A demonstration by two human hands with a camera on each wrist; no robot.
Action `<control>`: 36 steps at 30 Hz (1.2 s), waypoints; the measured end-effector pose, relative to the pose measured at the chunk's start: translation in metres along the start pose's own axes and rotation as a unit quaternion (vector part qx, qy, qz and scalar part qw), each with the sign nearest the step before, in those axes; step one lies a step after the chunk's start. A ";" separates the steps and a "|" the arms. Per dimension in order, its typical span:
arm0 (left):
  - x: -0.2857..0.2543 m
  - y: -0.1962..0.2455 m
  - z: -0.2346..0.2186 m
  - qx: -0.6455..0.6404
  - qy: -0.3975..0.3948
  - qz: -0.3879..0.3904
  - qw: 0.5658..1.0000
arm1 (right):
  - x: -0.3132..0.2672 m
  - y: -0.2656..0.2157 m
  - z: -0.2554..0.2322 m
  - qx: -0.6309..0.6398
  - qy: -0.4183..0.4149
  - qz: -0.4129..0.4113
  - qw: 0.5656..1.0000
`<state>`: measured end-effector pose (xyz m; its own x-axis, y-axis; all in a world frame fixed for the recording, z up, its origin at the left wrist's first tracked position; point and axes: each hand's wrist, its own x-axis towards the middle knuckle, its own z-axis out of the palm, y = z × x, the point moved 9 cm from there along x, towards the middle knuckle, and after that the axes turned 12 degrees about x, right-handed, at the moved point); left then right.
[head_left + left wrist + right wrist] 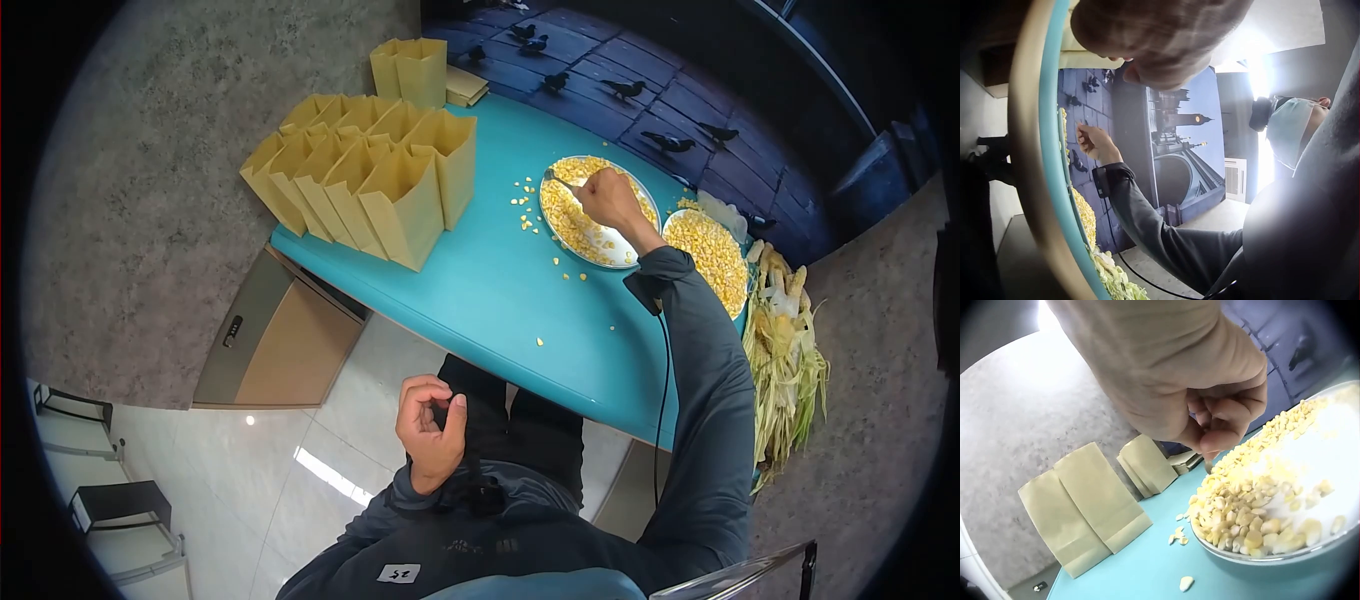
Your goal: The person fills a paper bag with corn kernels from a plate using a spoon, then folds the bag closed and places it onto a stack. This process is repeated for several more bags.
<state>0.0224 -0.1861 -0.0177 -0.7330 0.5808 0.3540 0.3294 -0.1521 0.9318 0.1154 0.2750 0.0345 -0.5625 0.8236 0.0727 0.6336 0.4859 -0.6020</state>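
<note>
My right hand (608, 197) is over the white plate (618, 243) of yellow corn kernels, gripping a small metal spoon (556, 179). Most of the spoon is hidden by the fingers; in the right wrist view a bit of its metal (1209, 467) shows below the fingertips, at the heap of kernels (1235, 512). Kernels lie thickest around the plate's far and left sides, with a bare white patch toward the middle. In front of the lap, off the table, my left hand (432, 425) hangs with loosely curled fingers and holds nothing.
Rows of upright open paper bags (400, 205) stand on the table's left, with more bags (420, 72) behind. Right of the plate are a second plate heaped with kernels (705, 255) and corn husks (785, 370). Loose kernels (525, 205) dot the turquoise table (500, 300).
</note>
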 end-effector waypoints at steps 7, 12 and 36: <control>0.006 -0.016 -0.002 0.003 -0.016 -0.028 0.999 | -0.011 0.030 -0.001 0.020 0.007 0.017 1.000; 0.008 -0.020 -0.006 0.013 -0.017 -0.017 1.000 | -0.018 0.051 -0.017 0.028 0.008 0.067 0.997; 0.001 -0.041 -0.001 0.058 -0.104 -0.032 0.992 | -0.038 0.000 -0.007 0.067 0.021 -0.002 0.998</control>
<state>0.0079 -0.1798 -0.0554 -0.6194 0.7409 0.2598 0.3614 -0.0248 0.9321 0.1403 0.2460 0.0379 -0.5399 0.8349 0.1069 0.5538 0.4479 -0.7019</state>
